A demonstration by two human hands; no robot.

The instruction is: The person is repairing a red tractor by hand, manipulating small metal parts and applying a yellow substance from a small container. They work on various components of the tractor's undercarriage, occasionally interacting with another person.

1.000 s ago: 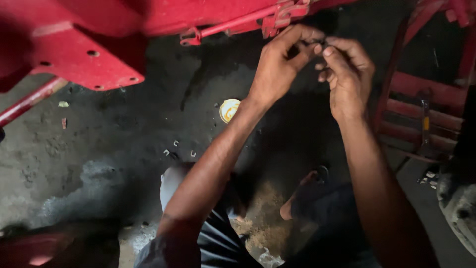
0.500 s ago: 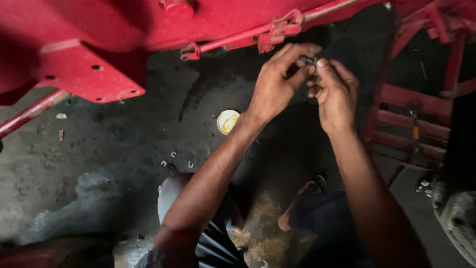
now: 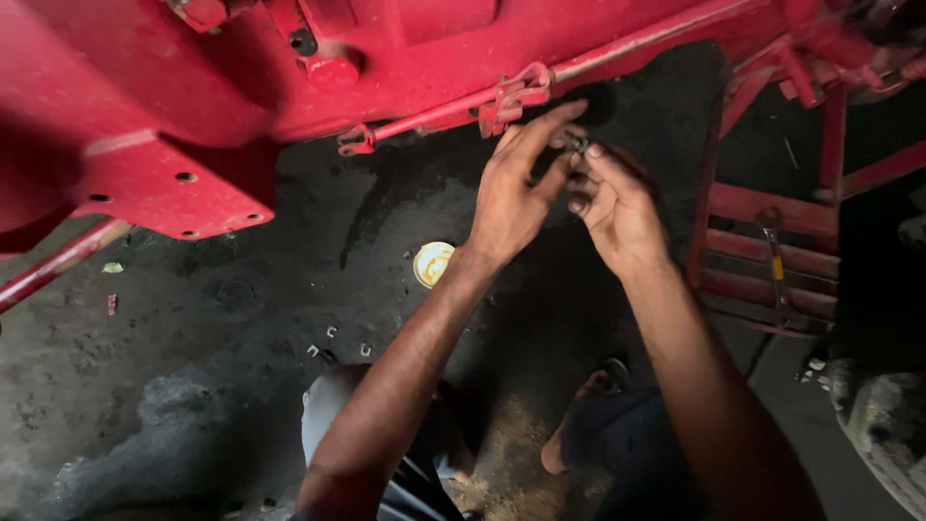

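Fingers of the left hand (image 3: 509, 198) are stretched long and only loosely curled, the index reaching up and to the right so its tip meets a small dark metal part (image 3: 577, 144) held between both hands; the thumb closes in from below, so the hand pinches that part rather than gripping it in a fist. Its forearm rises from the lower middle of the view, wrist bent slightly back. Just to the right, the right hand (image 3: 617, 205) has its fingers bent tight at the knuckles, tips gathered on the same part from the other side; what kind of part it is cannot be told, as it is too small and dark. That forearm climbs from the lower right corner. Both hands are raised just below a red rod with a clevis link (image 3: 513, 95) on the red machine body (image 3: 174, 116). Below, on the dark oily floor (image 3: 241, 318), lies a small round yellow lid (image 3: 433, 263), and a red step frame (image 3: 772, 241) stands at the right.
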